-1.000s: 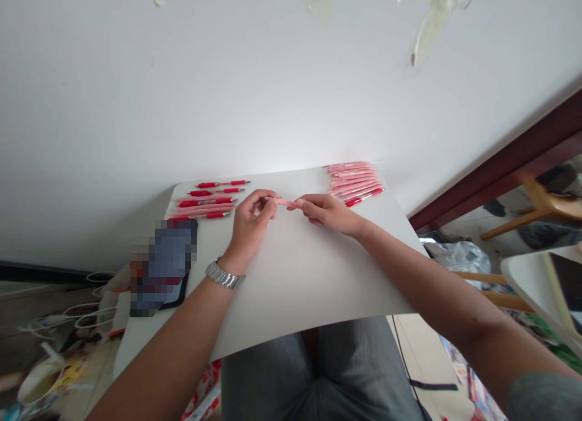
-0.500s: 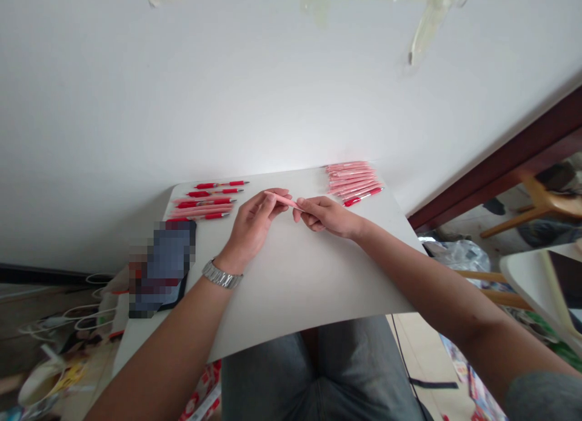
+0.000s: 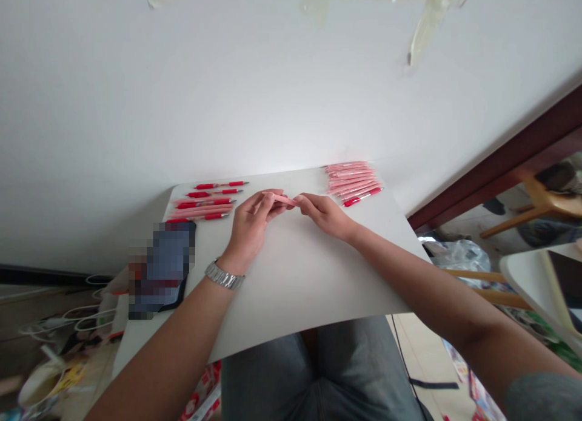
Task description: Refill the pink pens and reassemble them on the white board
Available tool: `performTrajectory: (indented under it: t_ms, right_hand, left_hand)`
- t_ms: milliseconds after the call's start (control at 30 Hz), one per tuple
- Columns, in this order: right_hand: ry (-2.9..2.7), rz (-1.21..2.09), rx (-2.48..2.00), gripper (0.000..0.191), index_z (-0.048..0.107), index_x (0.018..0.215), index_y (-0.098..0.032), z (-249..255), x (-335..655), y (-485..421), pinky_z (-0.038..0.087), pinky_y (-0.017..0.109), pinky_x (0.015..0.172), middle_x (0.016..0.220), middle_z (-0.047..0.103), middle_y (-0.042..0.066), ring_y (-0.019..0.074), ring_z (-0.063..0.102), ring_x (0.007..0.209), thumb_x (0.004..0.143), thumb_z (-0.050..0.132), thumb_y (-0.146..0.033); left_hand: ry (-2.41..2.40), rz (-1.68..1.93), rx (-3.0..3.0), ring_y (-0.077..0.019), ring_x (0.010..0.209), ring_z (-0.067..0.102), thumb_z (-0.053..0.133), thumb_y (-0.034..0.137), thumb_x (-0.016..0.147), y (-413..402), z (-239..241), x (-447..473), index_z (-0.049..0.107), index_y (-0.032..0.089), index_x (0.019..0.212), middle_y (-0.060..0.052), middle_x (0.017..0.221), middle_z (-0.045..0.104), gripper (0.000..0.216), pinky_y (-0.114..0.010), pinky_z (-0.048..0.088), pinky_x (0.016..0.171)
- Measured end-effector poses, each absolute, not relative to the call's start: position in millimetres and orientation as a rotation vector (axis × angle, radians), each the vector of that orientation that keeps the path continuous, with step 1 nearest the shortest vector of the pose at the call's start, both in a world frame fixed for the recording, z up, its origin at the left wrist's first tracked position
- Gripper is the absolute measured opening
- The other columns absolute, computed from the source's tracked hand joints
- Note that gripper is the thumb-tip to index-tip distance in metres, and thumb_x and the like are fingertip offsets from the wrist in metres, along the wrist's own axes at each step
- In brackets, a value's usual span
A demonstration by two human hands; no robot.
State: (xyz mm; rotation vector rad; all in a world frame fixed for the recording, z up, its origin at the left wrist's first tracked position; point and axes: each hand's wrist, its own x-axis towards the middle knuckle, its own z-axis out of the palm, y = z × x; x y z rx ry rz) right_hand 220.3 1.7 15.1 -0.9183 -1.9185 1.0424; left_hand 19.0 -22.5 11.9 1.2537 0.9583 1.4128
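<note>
Lightness is what I would expect of the slim pink piece, with a narrow body that is probably stiff enough to be held by its ends, yet could flex if pressed hard at the middle. Its surface may be slippery (the pink pile near the right of the bench has a glossy look, like clear wrapping), so a pinch of thumb against fingers close to each end seems the sure place to take hold.

The piece lies between the two hands, raised in front of the person and tilted, its left end a little higher in view than its right. The left hand has its grip closed on the left end, thumb along the near side and fingers behind. The right hand has its grip clamped on the other end, thumb uppermost; how its curled fingers meet the piece is hidden. Only the short middle stretch shows bare.

Beyond the left hand, red pens lie in a row with pink strips among them. Another red pen lies along the near side of the pile, beyond the right hand.
</note>
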Motion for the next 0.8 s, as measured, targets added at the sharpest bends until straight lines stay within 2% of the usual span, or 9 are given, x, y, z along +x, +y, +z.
performTrajectory:
  t_ms: [133, 333, 400, 500, 567, 667, 800]
  right_hand:
    - [-1.924, 0.998, -0.929, 0.041, 0.071, 0.092, -0.022, 13.9, 219.5, 4.2, 0.038, 0.027, 0.069, 0.078, 0.063, 0.000, 0.0152, 0.050, 0.071, 0.105, 0.053, -0.057]
    - [-1.880, 0.943, -0.967, 0.022, 0.061, 0.096, -0.025, 9.5, 220.2, 1.3, 0.031, 0.026, 0.061, 0.071, 0.056, -0.006, 0.0126, 0.042, 0.062, 0.096, 0.071, -0.044]
    - [-1.883, 0.958, -0.957, 0.022, 0.059, 0.099, -0.026, 11.0, 219.7, -0.4, 0.032, 0.026, 0.062, 0.073, 0.057, -0.006, 0.0125, 0.043, 0.061, 0.097, 0.069, -0.045]
    - [-1.917, 0.951, -0.910, 0.023, 0.063, 0.106, -0.025, 13.9, 217.9, 0.0, 0.038, 0.027, 0.068, 0.078, 0.061, -0.003, 0.0146, 0.051, 0.068, 0.106, 0.054, -0.047]
    - [-1.962, 0.893, -0.869, 0.030, 0.066, 0.099, -0.024, 13.9, 217.0, 2.1, 0.040, 0.029, 0.074, 0.080, 0.063, 0.000, 0.0159, 0.053, 0.073, 0.109, 0.046, -0.045]
    - [-1.980, 0.828, -0.880, 0.026, 0.066, 0.093, -0.024, 10.7, 217.8, 4.6, 0.040, 0.029, 0.072, 0.084, 0.064, 0.001, 0.0157, 0.052, 0.073, 0.105, 0.056, -0.045]
    - [-1.990, 0.866, -0.962, 0.022, 0.060, 0.108, -0.025, 8.2, 220.6, 3.1, 0.037, 0.027, 0.064, 0.086, 0.064, -0.003, 0.0133, 0.049, 0.065, 0.100, 0.066, -0.045]
  left_hand:
    - [0.992, 1.412, 1.274, -0.0212, 0.106, 0.076, 0.072, 0.060, 0.095, -23.5, 12.5, 18.5, 0.080, 0.018, 0.095, -0.011, 0.118, 0.076, 0.043, -0.038, 0.062, 0.102]
    - [1.005, 1.411, 1.241, -0.0217, 0.106, 0.076, 0.075, 0.056, 0.094, -22.7, 7.6, 17.2, 0.081, 0.019, 0.098, -0.011, 0.118, 0.077, 0.038, -0.038, 0.064, 0.100]
    - [1.003, 1.409, 1.240, -0.0219, 0.106, 0.076, 0.075, 0.055, 0.094, -22.9, 7.4, 17.2, 0.081, 0.019, 0.099, -0.011, 0.119, 0.077, 0.037, -0.038, 0.064, 0.099]
    - [1.002, 1.402, 1.245, -0.0222, 0.106, 0.077, 0.074, 0.057, 0.095, -23.4, 9.1, 17.7, 0.081, 0.018, 0.099, -0.011, 0.119, 0.077, 0.039, -0.038, 0.064, 0.098]
    - [1.013, 1.397, 1.248, -0.0222, 0.105, 0.077, 0.074, 0.058, 0.094, -23.8, 10.4, 18.2, 0.081, 0.018, 0.099, -0.012, 0.117, 0.078, 0.041, -0.037, 0.064, 0.098]
    - [1.035, 1.397, 1.251, -0.0222, 0.103, 0.078, 0.075, 0.060, 0.093, -23.9, 10.9, 18.2, 0.081, 0.017, 0.096, -0.012, 0.119, 0.078, 0.043, -0.036, 0.064, 0.096]
    - [1.029, 1.374, 1.241, -0.0232, 0.104, 0.078, 0.076, 0.058, 0.093, -23.0, 8.7, 16.9, 0.081, 0.017, 0.097, -0.012, 0.116, 0.079, 0.042, -0.035, 0.065, 0.094]
